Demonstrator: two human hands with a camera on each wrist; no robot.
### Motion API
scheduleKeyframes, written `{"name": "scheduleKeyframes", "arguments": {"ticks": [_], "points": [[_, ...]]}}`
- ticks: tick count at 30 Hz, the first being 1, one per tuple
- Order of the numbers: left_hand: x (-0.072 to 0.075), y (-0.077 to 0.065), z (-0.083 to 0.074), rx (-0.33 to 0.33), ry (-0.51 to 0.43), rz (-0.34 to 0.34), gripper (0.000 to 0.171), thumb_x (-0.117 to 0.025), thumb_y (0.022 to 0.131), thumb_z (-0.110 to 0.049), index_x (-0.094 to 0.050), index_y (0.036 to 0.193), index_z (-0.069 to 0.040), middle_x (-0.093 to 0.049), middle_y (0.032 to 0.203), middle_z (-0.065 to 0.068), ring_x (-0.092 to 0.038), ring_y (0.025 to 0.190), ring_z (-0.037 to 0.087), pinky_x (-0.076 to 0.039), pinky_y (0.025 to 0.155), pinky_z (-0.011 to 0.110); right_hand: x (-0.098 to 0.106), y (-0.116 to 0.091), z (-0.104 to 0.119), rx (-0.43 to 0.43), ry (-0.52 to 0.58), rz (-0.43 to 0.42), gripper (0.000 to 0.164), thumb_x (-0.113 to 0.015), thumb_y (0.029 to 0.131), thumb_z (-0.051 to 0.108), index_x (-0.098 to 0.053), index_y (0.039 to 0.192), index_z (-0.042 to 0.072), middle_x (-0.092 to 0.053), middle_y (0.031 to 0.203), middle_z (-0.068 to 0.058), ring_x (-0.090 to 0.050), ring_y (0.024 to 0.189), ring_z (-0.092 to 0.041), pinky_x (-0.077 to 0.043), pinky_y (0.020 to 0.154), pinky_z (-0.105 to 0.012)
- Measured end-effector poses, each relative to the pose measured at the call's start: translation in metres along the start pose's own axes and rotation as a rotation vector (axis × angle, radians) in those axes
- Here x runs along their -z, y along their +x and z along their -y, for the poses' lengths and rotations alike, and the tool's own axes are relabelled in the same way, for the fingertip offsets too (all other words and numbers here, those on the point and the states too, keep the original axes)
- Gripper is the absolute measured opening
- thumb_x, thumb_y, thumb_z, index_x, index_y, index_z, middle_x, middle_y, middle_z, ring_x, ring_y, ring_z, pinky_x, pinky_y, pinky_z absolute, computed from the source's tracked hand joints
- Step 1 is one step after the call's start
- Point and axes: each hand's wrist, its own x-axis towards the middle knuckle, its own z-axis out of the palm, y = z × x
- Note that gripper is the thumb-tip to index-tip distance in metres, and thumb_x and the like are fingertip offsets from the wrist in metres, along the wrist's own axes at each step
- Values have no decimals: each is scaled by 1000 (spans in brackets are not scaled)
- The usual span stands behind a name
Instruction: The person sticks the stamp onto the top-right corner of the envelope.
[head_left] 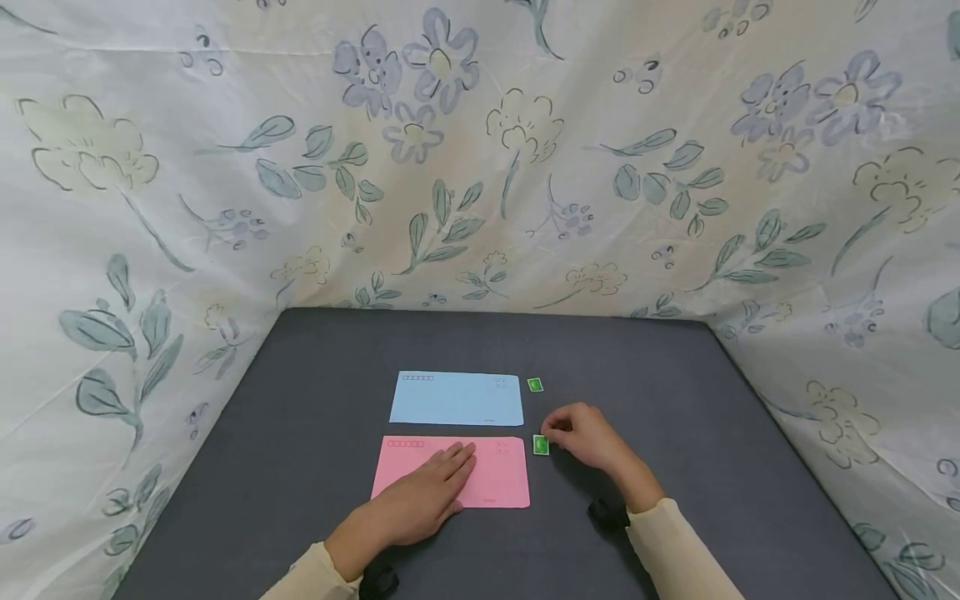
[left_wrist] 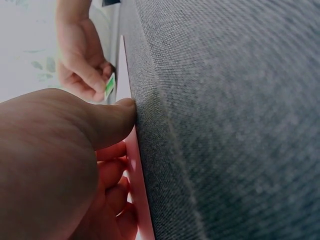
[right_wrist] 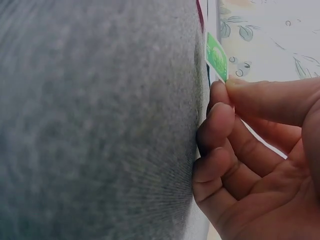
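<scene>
A pink envelope (head_left: pixel 497 479) lies on the dark table, and my left hand (head_left: pixel 422 498) rests on it with fingers stretched out. In the left wrist view, the thumb touches the envelope's near edge. To the right of that envelope, my right hand (head_left: pixel 588 435) pinches a green postage stamp (right_wrist: pixel 216 57) by its corner between thumb and forefinger. The stamp is tilted up off the table in both wrist views. Beyond the pink envelope is a blue envelope (head_left: pixel 456 400), with a second green stamp (head_left: pixel 535 385) lying just off its right edge.
The dark cloth-covered table (head_left: pixel 315 383) reaches to a flowered curtain (head_left: pixel 480 150) at the back and both sides. A black wrist strap (head_left: pixel 609 514) is on the right wrist, below a cream sleeve.
</scene>
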Motion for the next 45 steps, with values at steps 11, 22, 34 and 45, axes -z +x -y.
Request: {"name": "scheduleKeyframes", "arguments": {"ticks": [11, 22, 34, 45], "points": [[1, 0, -1, 17, -22, 9, 64, -57, 113, -28, -38, 168, -2, -30, 177, 10, -26, 163, 27, -29, 128, 43, -1, 1, 5, 17, 48, 22, 12, -76, 100, 4, -82, 93, 13, -71, 84, 5, -62, 72, -15, -55, 65, -33], [1, -1, -1, 18, -30, 7, 64, -57, 113, -28, -38, 168, -2, -30, 177, 10, -26, 163, 27, -29, 128, 43, -4, 2, 9, 3, 61, 14, 12, -77, 100, 5, -81, 92, 12, -70, 84, 4, -64, 72, -16, -56, 66, -34], [-1, -1, -1, 19, -33, 6, 64, -58, 113, -29, -38, 168, -3, -30, 177, 9, -26, 163, 26, -29, 128, 43, -8, 4, 13, 1, 51, 20, 13, -76, 100, 4, -81, 93, 13, -69, 83, 4, -62, 72, -15, -55, 66, -32], [-2, 0, 1, 19, -21, 6, 64, -57, 113, -29, -37, 168, -4, -30, 177, 9, -26, 163, 25, -28, 128, 43, -10, 6, 16, 0, 51, 25, 13, -76, 100, 4, -81, 93, 13, -69, 83, 4, -62, 72, -15, -55, 66, -33]]}}
